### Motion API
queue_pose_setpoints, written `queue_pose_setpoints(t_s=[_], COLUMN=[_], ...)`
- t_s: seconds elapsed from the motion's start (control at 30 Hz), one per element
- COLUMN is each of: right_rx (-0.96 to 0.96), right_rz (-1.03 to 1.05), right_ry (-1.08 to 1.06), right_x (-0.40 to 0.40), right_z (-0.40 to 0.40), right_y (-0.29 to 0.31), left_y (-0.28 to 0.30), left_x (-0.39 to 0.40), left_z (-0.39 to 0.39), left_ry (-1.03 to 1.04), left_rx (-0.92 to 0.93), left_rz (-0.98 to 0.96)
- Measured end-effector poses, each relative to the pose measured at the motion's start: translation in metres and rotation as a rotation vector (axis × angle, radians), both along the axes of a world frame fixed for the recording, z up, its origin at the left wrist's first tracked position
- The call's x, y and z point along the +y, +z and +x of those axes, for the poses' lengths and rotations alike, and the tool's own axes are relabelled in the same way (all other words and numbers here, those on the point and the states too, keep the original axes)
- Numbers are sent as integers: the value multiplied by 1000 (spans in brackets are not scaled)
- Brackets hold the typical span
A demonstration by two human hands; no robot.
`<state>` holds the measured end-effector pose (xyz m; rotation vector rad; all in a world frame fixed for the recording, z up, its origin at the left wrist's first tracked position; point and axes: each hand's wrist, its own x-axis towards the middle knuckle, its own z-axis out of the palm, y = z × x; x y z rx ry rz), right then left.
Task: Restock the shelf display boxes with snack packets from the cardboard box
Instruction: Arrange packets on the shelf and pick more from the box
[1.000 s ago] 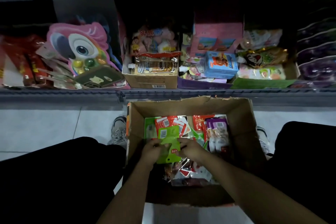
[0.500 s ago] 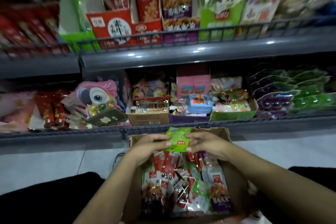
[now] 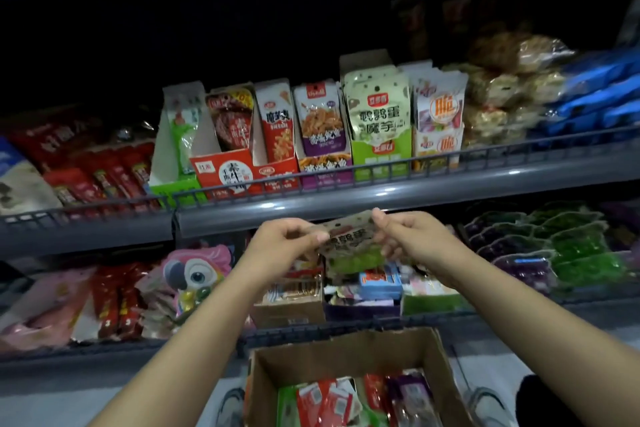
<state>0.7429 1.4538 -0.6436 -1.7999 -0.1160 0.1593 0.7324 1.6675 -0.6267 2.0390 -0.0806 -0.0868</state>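
While the upper shelf (image 3: 415, 196) ran wide across the view with its wire rail along the front, the matching green display box (image 3: 380, 121) on it already stood crammed with cream-and-green packs, and that fullness looked the chief risk — a packet pushed in from below could catch the rail or buckle against the packs in front and slip back down. Below, the cardboard box (image 3: 349, 354) sat open on the floor, red, green and purple packets loose inside. Between shelf and box, the left hand (image 3: 277, 243) and right hand (image 3: 410, 236) held one green snack packet (image 3: 349, 246) in the air just under the shelf edge, each hand's thumb and curled fingers pinching a top corner. So light a grip at two corners seemed easy to lose — the packet hung tilted, its lower end blurred, and one slack pinch would likely drop it toward the lower shelf (image 3: 346, 326) rather than into the box.
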Motion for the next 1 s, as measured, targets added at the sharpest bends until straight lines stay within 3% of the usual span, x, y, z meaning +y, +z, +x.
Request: queue_pose_setpoints(t_s=[0.23,0.6,1.0], right_rx=[-226,-525,-708], right_rz=[26,165,201], right_ry=[-84,-390,-92], right_x=[-17,-34,-31], right_z=[17,46,70], right_y=[33,82,101], left_y=[46,99,117], left_x=[-33,-82,-78], left_z=[32,75,100], left_ry=[104,-7,-41], left_rx=[-119,-34,-219], left_rz=[-136,-464,-657])
